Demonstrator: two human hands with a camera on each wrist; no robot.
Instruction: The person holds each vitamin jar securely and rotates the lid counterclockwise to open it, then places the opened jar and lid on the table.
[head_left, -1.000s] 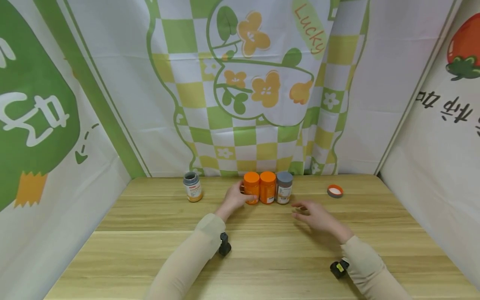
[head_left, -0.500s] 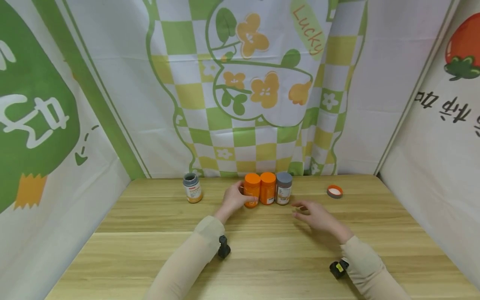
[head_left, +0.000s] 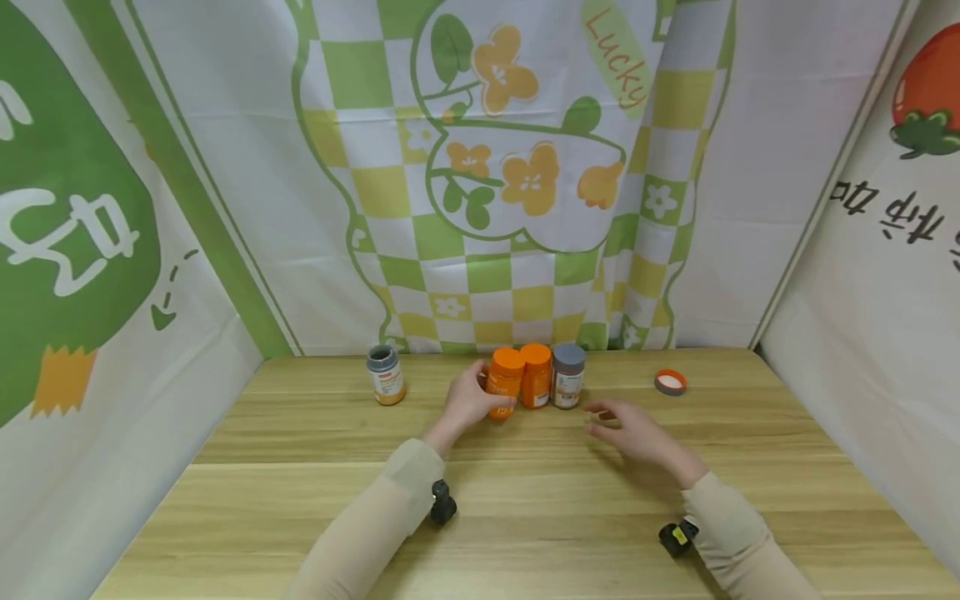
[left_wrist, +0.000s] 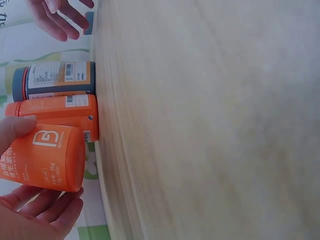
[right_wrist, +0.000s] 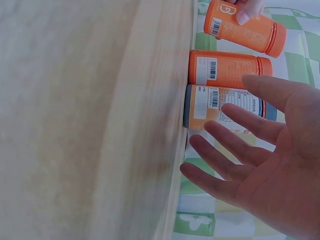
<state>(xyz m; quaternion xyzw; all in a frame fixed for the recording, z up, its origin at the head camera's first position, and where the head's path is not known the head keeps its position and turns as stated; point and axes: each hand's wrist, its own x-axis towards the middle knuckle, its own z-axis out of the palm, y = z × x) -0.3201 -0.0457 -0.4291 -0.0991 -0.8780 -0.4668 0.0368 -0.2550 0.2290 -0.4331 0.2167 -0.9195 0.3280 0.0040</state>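
My left hand (head_left: 468, 398) grips an orange bottle (left_wrist: 45, 157) with an orange lid, thumb on one side and fingers on the other. That bottle is tilted and its base is off the table in the wrist views. Just right of it stand a second orange bottle (head_left: 536, 379) and a bottle with a grey lid (head_left: 568, 379), both upright and side by side. My right hand (head_left: 633, 429) hovers to the right of the grey-lidded bottle, fingers spread and holding nothing; its palm and fingers (right_wrist: 240, 145) show in the right wrist view.
A lidless grey-necked bottle (head_left: 387, 379) stands at the back left of the wooden table (head_left: 525, 517). An orange and grey lid (head_left: 670, 382) lies at the back right, its pale inside facing up. A patterned curtain (head_left: 510, 275) hangs behind the table's back edge.
The left hand has lifted the orange bottle off the table and tilted it, drawing it slightly toward me from the other two. The right hand stays nearly still.
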